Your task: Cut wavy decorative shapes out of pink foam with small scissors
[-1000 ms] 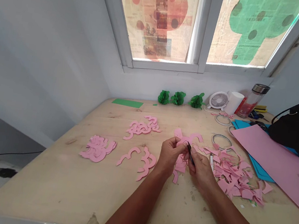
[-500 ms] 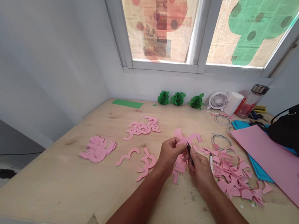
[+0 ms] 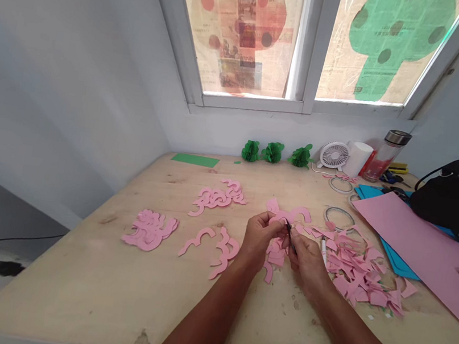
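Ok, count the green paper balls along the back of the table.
3, in a row at the foot of the wall under the window: left green paper ball, middle green paper ball, right green paper ball beside the small white fan. None appears hidden.

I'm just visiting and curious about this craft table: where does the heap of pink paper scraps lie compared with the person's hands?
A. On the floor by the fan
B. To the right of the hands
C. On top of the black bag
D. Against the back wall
B: the pink paper scraps are heaped on the wooden table, just right of the right hand.
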### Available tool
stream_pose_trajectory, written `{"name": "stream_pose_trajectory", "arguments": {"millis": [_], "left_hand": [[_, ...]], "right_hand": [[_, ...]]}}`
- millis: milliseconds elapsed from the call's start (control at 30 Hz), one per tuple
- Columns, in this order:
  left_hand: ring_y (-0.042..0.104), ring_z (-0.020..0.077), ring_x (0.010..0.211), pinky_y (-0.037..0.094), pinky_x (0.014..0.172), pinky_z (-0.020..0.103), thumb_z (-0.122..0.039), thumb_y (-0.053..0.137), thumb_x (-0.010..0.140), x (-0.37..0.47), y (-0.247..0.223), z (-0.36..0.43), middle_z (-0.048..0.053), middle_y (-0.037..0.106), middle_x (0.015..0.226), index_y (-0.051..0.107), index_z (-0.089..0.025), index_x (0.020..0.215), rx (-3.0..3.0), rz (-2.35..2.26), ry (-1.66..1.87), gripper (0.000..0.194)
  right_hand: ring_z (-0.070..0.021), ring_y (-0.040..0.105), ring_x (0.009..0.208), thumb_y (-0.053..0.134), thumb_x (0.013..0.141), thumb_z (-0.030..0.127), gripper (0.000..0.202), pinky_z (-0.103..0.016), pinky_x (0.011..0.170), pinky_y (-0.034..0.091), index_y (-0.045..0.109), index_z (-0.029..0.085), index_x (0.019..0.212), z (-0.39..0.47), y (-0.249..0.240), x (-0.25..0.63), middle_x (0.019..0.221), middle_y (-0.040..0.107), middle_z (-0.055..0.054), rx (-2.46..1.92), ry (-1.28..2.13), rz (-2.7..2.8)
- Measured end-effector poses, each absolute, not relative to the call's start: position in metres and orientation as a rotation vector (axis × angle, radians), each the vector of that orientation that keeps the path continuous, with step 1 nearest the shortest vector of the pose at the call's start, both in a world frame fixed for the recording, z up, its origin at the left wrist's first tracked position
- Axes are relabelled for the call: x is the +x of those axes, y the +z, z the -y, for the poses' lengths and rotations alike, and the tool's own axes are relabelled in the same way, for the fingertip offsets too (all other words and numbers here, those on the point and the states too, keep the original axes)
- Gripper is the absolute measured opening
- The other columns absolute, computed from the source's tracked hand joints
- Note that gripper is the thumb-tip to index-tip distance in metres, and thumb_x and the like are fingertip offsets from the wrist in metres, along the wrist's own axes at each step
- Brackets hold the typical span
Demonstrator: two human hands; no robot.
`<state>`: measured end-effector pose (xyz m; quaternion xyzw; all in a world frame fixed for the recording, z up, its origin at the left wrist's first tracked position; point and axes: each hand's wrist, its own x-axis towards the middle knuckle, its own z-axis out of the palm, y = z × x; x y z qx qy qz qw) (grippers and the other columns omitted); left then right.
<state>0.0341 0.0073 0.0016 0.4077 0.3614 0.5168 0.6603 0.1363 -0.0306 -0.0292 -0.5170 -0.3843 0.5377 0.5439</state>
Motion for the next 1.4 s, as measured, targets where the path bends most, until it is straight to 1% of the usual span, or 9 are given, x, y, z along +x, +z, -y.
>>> {"name": "stream_pose_trajectory", "arguments": {"millis": [200,433,900,1067,1300,1400], "left_hand": [[0.053,0.0103,0.05,0.046,0.058,0.025,-0.026,0.066,0.06,0.0339,0.0001,-0.0088,0.0,0.055,0.052,0.052,-0.013,0.056,0.9,-0.835,1.166,0.02],[0.051,0.0099,0.046,0.044,0.054,0.025,-0.025,0.065,0.061,0.034,0.0034,-0.0075,-0.001,0.053,0.049,0.052,-0.013,0.055,0.931,-0.833,1.154,0.019],[0.053,0.0103,0.046,0.045,0.054,0.025,-0.023,0.063,0.062,0.0328,0.0049,-0.0064,-0.001,0.055,0.05,0.053,-0.013,0.056,0.922,-0.829,1.154,0.015],[0.052,0.0102,0.047,0.045,0.056,0.026,-0.025,0.064,0.062,0.0323,0.0032,-0.0072,0.0,0.055,0.051,0.053,-0.013,0.055,0.952,-0.83,1.158,0.017],[0.054,0.011,0.053,0.047,0.063,0.028,-0.025,0.064,0.062,0.0297,-0.0014,-0.0109,0.001,0.056,0.054,0.055,-0.012,0.057,0.979,-0.861,1.158,0.017],[0.053,0.0109,0.052,0.047,0.061,0.027,-0.025,0.064,0.061,0.0294,0.0005,-0.0104,0.001,0.056,0.053,0.055,-0.012,0.057,0.984,-0.862,1.143,0.016]], "right_hand": [[-0.0056,0.015,0.034,0.05,0.077,0.054,0.041,-0.023,0.036,0.008,0.047,0.018,0.057,0.0301,-0.0278,0.1357,0.037,0.024,0.009,-1.227,1.283,0.905],[-0.0055,0.016,0.035,0.048,0.079,0.053,0.041,-0.022,0.037,0.009,0.049,0.017,0.058,0.0308,-0.0293,0.1361,0.038,0.023,0.009,-1.235,1.264,0.921],[-0.0056,0.016,0.035,0.046,0.08,0.052,0.04,-0.023,0.036,0.01,0.05,0.017,0.06,0.03,-0.0285,0.1367,0.039,0.024,0.009,-1.235,1.279,0.936],[-0.0051,0.015,0.035,0.047,0.079,0.052,0.041,-0.022,0.037,0.01,0.05,0.016,0.059,0.0305,-0.0274,0.1361,0.039,0.023,0.009,-1.242,1.263,0.938],[-0.005,0.015,0.035,0.047,0.078,0.054,0.042,-0.022,0.037,0.009,0.051,0.016,0.06,0.0318,-0.0255,0.1363,0.039,0.022,0.01,-1.275,1.259,0.951],[-0.0054,0.015,0.035,0.047,0.078,0.054,0.042,-0.022,0.037,0.009,0.05,0.016,0.06,0.0323,-0.0259,0.1362,0.039,0.022,0.01,-1.265,1.272,0.949]]}}
